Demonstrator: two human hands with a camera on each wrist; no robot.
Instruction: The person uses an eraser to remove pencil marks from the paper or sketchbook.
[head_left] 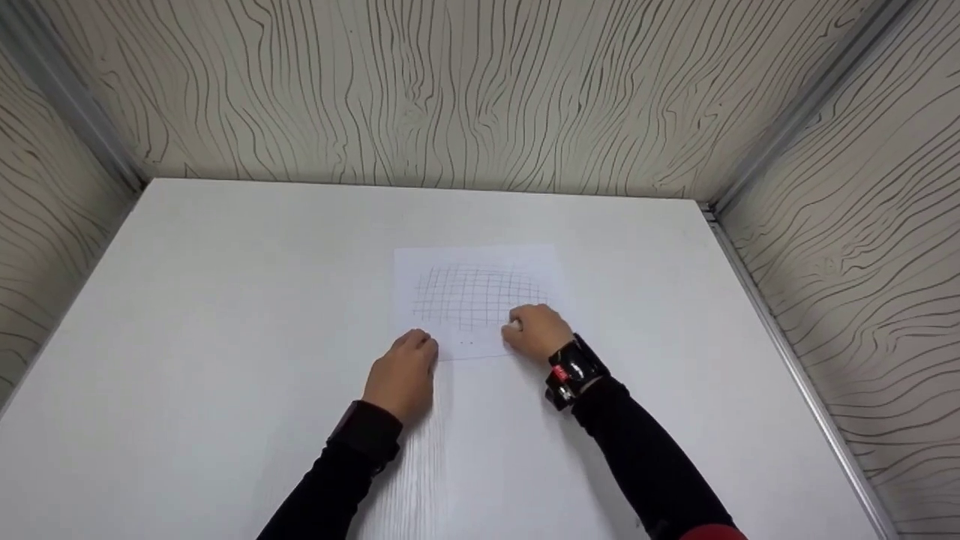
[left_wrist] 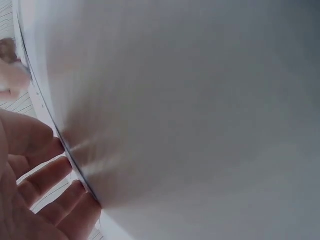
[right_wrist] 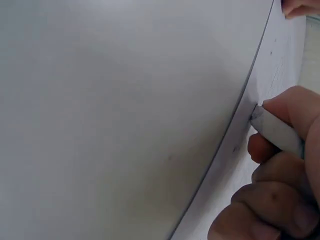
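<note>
A white sheet of paper (head_left: 475,346) with a hand-drawn grid of dark lines (head_left: 472,292) lies on the table. My left hand (head_left: 403,379) rests at its lower left corner; in the left wrist view the fingertips (left_wrist: 75,192) press along the sheet's near edge. On the lower right of the grid, my right hand (head_left: 537,332) pinches a white eraser (right_wrist: 276,131) between thumb and fingers. The eraser's end is smudged grey and meets the paper close to its near edge. Two small dots show below the grid.
The white table (head_left: 225,300) spreads around the sheet. Wood-patterned panels (head_left: 450,90) stand behind it and at both sides, with grey metal strips (head_left: 795,360) along the corners and right edge. Dark bands sit on both wrists.
</note>
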